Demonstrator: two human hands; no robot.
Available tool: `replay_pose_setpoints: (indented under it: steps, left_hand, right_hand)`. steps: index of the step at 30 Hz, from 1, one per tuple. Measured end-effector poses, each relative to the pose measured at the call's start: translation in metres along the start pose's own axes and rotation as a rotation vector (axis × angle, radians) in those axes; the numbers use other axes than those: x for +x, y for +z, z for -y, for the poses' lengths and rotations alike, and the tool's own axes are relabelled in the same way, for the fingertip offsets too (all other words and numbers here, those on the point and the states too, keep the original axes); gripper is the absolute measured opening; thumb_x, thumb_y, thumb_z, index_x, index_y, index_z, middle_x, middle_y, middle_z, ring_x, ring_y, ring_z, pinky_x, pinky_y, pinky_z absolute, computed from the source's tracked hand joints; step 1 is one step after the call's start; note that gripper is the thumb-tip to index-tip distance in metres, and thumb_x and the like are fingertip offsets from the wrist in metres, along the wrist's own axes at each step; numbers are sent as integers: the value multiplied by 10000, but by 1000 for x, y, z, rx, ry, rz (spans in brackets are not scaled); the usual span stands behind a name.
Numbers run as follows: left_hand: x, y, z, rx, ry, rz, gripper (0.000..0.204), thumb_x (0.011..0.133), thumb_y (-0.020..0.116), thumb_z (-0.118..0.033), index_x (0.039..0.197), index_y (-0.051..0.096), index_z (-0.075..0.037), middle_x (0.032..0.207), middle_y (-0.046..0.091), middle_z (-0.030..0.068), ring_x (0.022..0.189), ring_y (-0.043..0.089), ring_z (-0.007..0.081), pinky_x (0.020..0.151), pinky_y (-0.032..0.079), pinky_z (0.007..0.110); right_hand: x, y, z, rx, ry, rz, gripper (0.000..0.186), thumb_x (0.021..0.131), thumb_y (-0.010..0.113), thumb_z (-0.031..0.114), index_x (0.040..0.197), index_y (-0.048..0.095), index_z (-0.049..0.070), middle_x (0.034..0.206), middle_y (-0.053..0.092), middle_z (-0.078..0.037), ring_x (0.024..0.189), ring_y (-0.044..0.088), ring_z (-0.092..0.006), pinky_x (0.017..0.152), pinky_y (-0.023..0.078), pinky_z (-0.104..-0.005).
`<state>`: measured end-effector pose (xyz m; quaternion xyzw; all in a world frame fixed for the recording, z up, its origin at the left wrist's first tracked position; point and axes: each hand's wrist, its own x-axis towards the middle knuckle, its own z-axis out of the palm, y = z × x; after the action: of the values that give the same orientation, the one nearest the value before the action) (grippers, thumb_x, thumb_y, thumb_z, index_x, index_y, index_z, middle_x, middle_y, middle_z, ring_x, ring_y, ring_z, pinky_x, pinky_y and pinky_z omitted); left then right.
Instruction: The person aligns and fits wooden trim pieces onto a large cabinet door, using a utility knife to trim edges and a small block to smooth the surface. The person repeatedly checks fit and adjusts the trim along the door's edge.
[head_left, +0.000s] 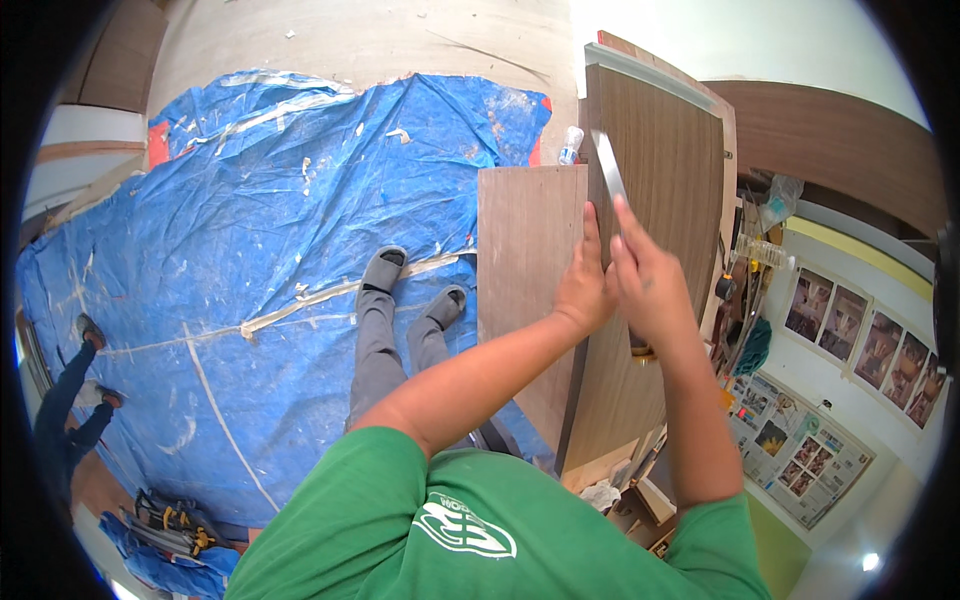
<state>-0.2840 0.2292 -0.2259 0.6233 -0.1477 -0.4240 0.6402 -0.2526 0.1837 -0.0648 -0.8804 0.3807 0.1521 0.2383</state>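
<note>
My right hand [645, 280] is closed around a flat, silver metal blade [608, 170]; the grip hides its other end, so I cannot tell the exact tool. The blade points away from me, over the long edge of a brown wood-grain panel [670, 160]. Close beside it, my left hand [585, 290] lies at that edge with a finger stretched forward; its other fingers are partly hidden. A lower brown wood-grain panel [530, 240] extends to the left under my left wrist.
A small clear bottle [571, 145] stands beyond the lower panel. Wrinkled blue tarp [270, 220] covers the floor. Another person's legs [75, 400] show at far left, near a tool bag [175, 520]. Tools hang along the right, by a wall with taped pictures [840, 320].
</note>
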Motion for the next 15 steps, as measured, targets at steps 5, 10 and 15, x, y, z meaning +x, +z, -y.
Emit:
replay_pose_setpoints:
  steps: [5, 10, 15]
  left_hand:
    - [1, -2, -2, 32, 34, -43, 1071, 1013, 614, -228, 1676, -228, -240, 1565, 414, 314, 1271, 575, 541, 1000, 526, 570]
    - [-2, 3, 0, 23, 67, -71, 1070, 1015, 616, -245, 1676, -225, -238, 1578, 407, 309, 1270, 572, 544, 1001, 527, 572]
    - [0, -4, -4, 17, -9, -2, 1063, 1015, 615, -240, 1679, -215, -227, 1603, 381, 312, 1309, 549, 548, 1030, 516, 562]
  right_hand:
    - [-14, 2, -15, 16, -89, -43, 490, 1069, 551, 211, 1551, 536, 125, 965, 689, -315, 920, 702, -471, 849, 547, -454]
    - [5, -1, 3, 13, -48, -33, 481, 1071, 546, 217, 1541, 548, 116, 972, 691, -319, 918, 707, -466, 843, 551, -458]
    - [-2, -3, 4, 49, -74, -33, 493, 1066, 558, 209, 1549, 538, 116, 912, 698, -294, 849, 705, -452, 821, 556, -459]
